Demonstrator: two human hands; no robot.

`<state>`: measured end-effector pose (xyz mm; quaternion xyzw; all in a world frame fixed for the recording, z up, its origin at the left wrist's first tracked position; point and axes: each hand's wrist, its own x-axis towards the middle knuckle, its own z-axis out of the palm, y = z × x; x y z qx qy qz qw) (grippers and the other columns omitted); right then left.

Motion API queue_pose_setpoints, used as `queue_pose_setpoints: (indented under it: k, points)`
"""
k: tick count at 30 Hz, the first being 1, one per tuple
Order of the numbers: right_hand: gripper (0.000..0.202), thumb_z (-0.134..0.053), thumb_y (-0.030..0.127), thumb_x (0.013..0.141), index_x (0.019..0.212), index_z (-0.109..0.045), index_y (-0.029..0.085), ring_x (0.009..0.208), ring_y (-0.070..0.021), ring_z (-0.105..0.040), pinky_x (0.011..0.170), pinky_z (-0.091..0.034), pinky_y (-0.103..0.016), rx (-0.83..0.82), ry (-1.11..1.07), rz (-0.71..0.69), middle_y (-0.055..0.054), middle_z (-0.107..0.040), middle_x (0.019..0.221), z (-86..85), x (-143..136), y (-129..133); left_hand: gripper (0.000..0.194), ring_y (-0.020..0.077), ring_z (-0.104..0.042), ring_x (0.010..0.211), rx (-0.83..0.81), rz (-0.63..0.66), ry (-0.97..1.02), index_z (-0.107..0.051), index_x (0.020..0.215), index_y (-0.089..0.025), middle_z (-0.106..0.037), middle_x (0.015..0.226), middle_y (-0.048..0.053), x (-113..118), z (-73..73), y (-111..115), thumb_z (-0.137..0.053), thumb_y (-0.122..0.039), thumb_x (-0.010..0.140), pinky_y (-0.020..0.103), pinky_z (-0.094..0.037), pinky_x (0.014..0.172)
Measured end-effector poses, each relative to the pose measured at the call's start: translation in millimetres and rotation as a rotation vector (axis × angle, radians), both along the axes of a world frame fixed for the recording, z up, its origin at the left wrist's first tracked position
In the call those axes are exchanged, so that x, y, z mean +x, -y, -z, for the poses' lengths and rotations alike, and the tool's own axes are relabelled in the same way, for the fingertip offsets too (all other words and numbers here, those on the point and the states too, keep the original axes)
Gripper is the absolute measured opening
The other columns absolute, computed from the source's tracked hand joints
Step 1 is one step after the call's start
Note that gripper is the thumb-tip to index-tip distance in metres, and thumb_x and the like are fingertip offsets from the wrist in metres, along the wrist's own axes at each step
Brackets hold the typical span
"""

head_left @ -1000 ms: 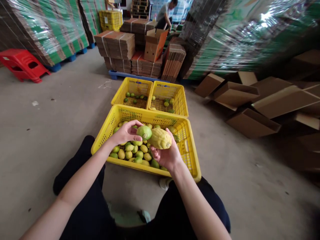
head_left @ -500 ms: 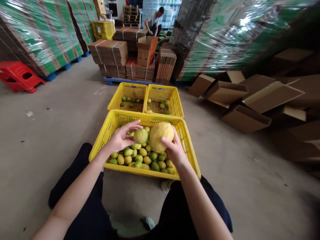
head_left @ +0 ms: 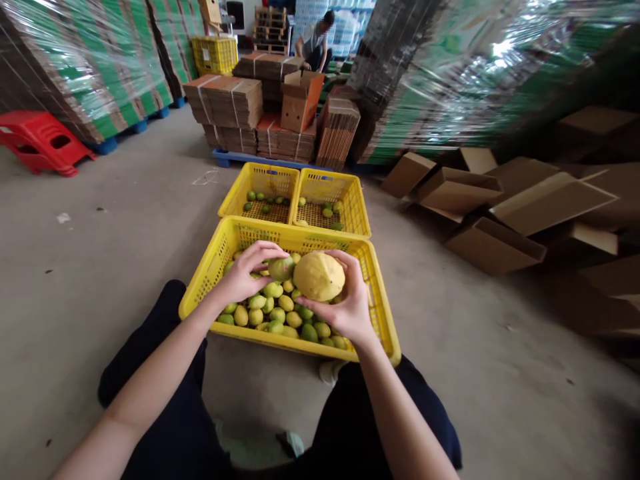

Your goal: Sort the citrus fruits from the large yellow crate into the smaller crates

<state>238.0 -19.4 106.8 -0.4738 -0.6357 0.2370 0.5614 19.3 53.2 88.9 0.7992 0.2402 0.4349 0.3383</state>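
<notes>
My left hand (head_left: 249, 272) is closed on a greenish lemon (head_left: 281, 269), gripping it between thumb and fingers. In my right hand (head_left: 351, 300) is a much larger yellow lemon (head_left: 319, 277), its pointed end turned toward me. The two fruits are side by side, close together, above a yellow plastic crate (head_left: 295, 342). Inside that crate lie many green and yellow lemons (head_left: 286, 303), partly hidden by my hands.
Beyond stand two more yellow crates, a left one (head_left: 223, 200) and a right one (head_left: 361, 205), with several fruits each. Open cardboard boxes (head_left: 493, 243) lie to the right. Flattened cartons (head_left: 227, 103) sit on a blue pallet, with a person (head_left: 315, 47) behind. A red stool (head_left: 47, 143) stands left.
My right hand has turned the large lemon so its tip faces me, with the thumb now underneath. The greenish lemon has turned slightly in my left hand. The view has shifted a little.
</notes>
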Motion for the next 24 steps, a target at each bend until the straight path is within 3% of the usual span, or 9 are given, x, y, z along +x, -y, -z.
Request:
queue_pose_setpoints:
  k: [4, 8, 10, 13, 16, 19, 24]
  points:
    - [0.074, -0.091, 0.031, 0.061, 0.123, -0.052, 0.028, 0.116, -0.0296, -0.064, 0.102, -0.052, -0.049, 0.015, 0.009, -0.017, -0.007, -0.065, 0.123, -1.2, -1.2, 1.0, 0.045, 0.0177, -0.06, 0.121, -0.003, 0.003, 0.022, -0.067, 0.121, -0.031, -0.059, 0.125, 0.004, 0.4, 1.7, -0.2, -0.063, -0.003, 0.086, 0.026, -0.06, 0.089]
    - [0.078, -0.095, 0.036, 0.053, 0.12, -0.054, 0.027, 0.111, -0.0297, -0.065, 0.099, -0.054, -0.049, -0.099, -0.119, 0.043, -0.006, -0.065, 0.12, -2.3, 0.4, -0.6, 0.044, 0.0204, -0.062, 0.116, -0.218, 0.027, 0.065, -0.067, 0.122, -0.028, -0.059, 0.127, 0.007, 0.2, 3.9, -3.2, -0.076, -0.015, 0.08, 0.026, -0.061, 0.084]
    - [0.078, -0.093, 0.041, 0.054, 0.121, -0.054, 0.028, 0.107, -0.0284, -0.066, 0.094, -0.057, -0.046, -0.202, -0.288, 0.054, -0.005, -0.065, 0.12, -3.5, 0.4, -2.5, 0.055, 0.0198, -0.065, 0.104, -0.374, 0.054, 0.097, -0.066, 0.121, -0.025, -0.061, 0.123, 0.008, 0.7, 3.0, -4.5, -0.087, -0.023, 0.071, 0.026, -0.06, 0.078]
    - [0.064, -0.085, 0.049, 0.066, 0.119, -0.056, 0.029, 0.101, -0.0261, -0.07, 0.084, -0.062, -0.04, -0.409, -0.634, 0.023, -0.004, -0.07, 0.113, -5.5, -3.0, -6.6, 0.062, 0.0188, -0.067, 0.09, -0.573, 0.128, 0.128, -0.066, 0.115, -0.021, -0.066, 0.114, 0.008, 2.2, -1.7, -4.9, -0.094, -0.034, 0.061, 0.028, -0.059, 0.075]
    - [0.04, -0.072, 0.05, 0.08, 0.11, -0.061, 0.025, 0.087, -0.0241, -0.074, 0.066, -0.065, -0.034, -0.714, -0.909, -0.034, -0.004, -0.075, 0.099, -5.6, -8.6, -11.2, 0.056, 0.023, -0.069, 0.089, -0.707, 0.196, 0.141, -0.069, 0.107, -0.018, -0.07, 0.101, 0.008, 3.1, -8.1, -4.0, -0.091, -0.045, 0.063, 0.033, -0.059, 0.076]
    - [0.033, -0.062, 0.05, 0.089, 0.103, -0.065, 0.02, 0.064, -0.0213, -0.074, 0.047, -0.063, -0.029, -1.006, -1.085, -0.135, -0.005, -0.076, 0.081, -1.1, -12.6, -14.6, 0.051, 0.0244, -0.07, 0.085, -0.806, 0.261, 0.136, -0.072, 0.103, -0.017, -0.072, 0.094, 0.008, 2.1, -11.7, -3.9, -0.086, -0.051, 0.069, 0.035, -0.06, 0.074]
    - [0.041, -0.057, 0.055, 0.092, 0.1, -0.068, 0.016, 0.053, -0.0201, -0.073, 0.041, -0.06, -0.025, -1.127, -1.219, -0.24, -0.007, -0.077, 0.071, 8.1, -15.2, -15.9, 0.052, 0.0233, -0.071, 0.086, -0.85, 0.273, 0.133, -0.073, 0.107, -0.017, -0.074, 0.098, 0.01, -0.7, -7.2, -7.3, -0.084, -0.053, 0.071, 0.032, -0.061, 0.073]
